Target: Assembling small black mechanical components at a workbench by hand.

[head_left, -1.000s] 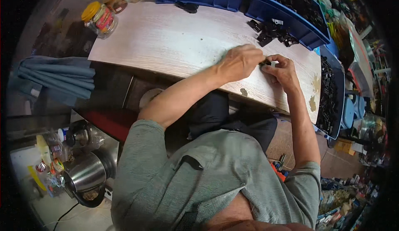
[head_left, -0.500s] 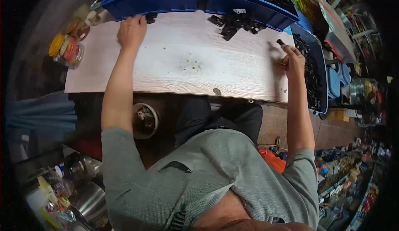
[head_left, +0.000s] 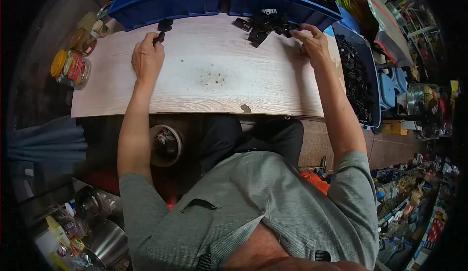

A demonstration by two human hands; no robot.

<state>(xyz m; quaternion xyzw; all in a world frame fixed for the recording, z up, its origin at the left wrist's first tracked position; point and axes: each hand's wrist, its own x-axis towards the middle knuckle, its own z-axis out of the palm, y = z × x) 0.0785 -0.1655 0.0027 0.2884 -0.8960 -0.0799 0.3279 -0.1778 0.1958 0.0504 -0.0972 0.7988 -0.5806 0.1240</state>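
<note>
My left hand is closed on a small black plastic part over the left side of the table. Just beyond it, another black part lies against the left blue bin. On the far right, my right hand is at the right end of a loose pile of black plastic parts. Its finger and thumb close around one black part there. The exact shape of these parts is too small to make out.
Two blue bins stand along the table's far edge, the right one filled with black parts. A third bin of black parts sits beyond the right edge. A yellow-lidded jar stands at the left; debris dots the wooden tabletop.
My left hand has drawn back from the left bin with a black part in it. My right hand has moved left from the table's right edge to the pile.
</note>
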